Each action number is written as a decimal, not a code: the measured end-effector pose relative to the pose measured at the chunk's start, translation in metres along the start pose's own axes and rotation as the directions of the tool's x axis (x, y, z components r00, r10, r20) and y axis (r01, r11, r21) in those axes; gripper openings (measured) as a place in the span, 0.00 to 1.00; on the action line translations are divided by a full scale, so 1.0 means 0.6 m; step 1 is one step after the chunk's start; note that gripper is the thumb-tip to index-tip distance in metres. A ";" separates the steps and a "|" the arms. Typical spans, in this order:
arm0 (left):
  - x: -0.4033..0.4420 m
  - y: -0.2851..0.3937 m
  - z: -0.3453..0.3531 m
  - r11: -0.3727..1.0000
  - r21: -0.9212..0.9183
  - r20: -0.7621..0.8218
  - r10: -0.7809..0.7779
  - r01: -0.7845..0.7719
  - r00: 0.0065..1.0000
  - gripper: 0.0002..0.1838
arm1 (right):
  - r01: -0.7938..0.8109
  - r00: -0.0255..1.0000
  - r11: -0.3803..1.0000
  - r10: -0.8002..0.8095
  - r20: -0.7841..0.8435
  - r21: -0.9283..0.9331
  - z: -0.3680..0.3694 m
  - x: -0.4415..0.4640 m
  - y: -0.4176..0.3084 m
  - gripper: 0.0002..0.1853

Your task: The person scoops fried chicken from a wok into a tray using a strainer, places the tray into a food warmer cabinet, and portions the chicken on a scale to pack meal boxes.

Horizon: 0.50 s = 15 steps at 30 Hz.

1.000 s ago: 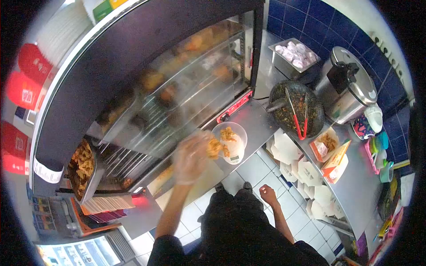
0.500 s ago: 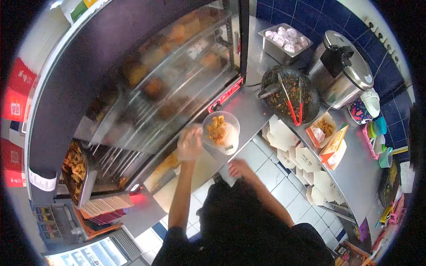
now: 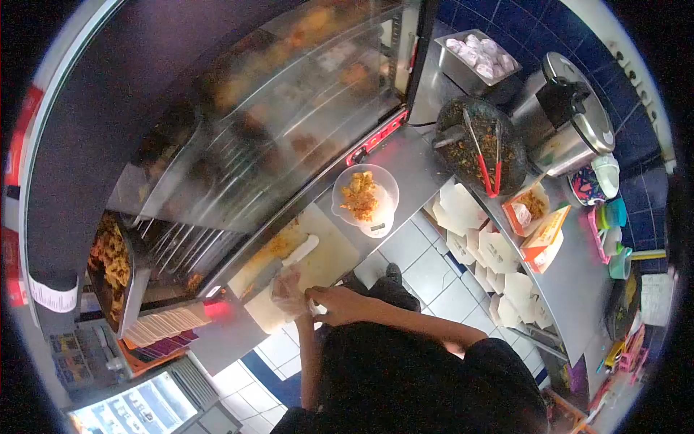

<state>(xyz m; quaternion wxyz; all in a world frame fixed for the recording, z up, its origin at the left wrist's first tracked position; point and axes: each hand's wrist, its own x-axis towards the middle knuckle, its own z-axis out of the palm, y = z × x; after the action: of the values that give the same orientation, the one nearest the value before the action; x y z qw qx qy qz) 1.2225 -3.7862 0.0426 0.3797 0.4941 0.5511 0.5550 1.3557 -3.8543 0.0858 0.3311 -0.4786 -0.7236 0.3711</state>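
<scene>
Over the near edge of a cutting board (image 3: 332,244), the partly curled, gloved left hand (image 3: 288,291) is met by the right hand's (image 3: 338,304) bent fingers; any grip cannot be told. A knife (image 3: 299,250) is laid mid-board.

Dark, curved edges ring the warped view. The floor (image 3: 442,291) is bright; the cabinet glass (image 3: 289,108) looks hazy and dim.

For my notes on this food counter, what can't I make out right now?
All in the head view:
Scale display: digits too small to read.
Food behind the cabinet glass: blurred by haze.
Printed paper strip: lettering too small.
Lit panel, lower left: cut off by the edge.
Anything between left hand and right hand: hidden by overlapping fingers.
</scene>
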 end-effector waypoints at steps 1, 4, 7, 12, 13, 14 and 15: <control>0.005 -0.010 -0.007 1.000 -0.002 -0.013 -0.003 0.003 1.000 0.14 | 0.008 1.000 1.000 -0.008 0.016 0.026 0.008 0.010 0.003 0.15; 0.022 -0.041 -0.020 0.997 -0.042 0.017 -0.058 0.058 0.998 0.14 | -0.014 1.000 0.998 0.012 0.027 0.059 0.015 0.016 -0.007 0.12; 0.023 -0.052 -0.015 0.972 -0.217 0.007 -0.094 0.094 0.996 0.12 | -0.029 0.999 0.998 0.031 -0.022 0.062 0.018 0.015 -0.008 0.10; 0.027 -0.025 -0.035 0.976 -0.167 0.021 0.144 -0.139 0.989 0.09 | -0.054 0.995 0.985 0.038 0.097 0.166 -0.022 0.008 0.009 0.14; 0.032 0.093 -0.021 0.924 -0.062 -0.012 0.377 -0.377 0.926 0.18 | -0.151 0.980 0.961 0.115 0.162 0.230 -0.051 0.011 -0.007 0.13; 0.040 0.213 -0.041 0.903 0.184 0.027 0.391 -0.389 0.920 0.10 | -0.266 0.959 0.915 0.220 0.177 0.303 -0.048 0.004 0.002 0.12; 0.048 0.294 -0.059 0.857 0.361 -0.020 0.401 -0.367 0.916 0.03 | -0.212 0.977 0.910 0.207 0.053 0.357 -0.043 -0.010 0.021 0.11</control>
<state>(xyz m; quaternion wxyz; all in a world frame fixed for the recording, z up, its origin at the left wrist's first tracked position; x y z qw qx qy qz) 1.2033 -3.7851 0.2239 0.1408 0.6267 0.5485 0.5353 1.3845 -3.8507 0.0872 0.3667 -0.4818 -0.5901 0.5341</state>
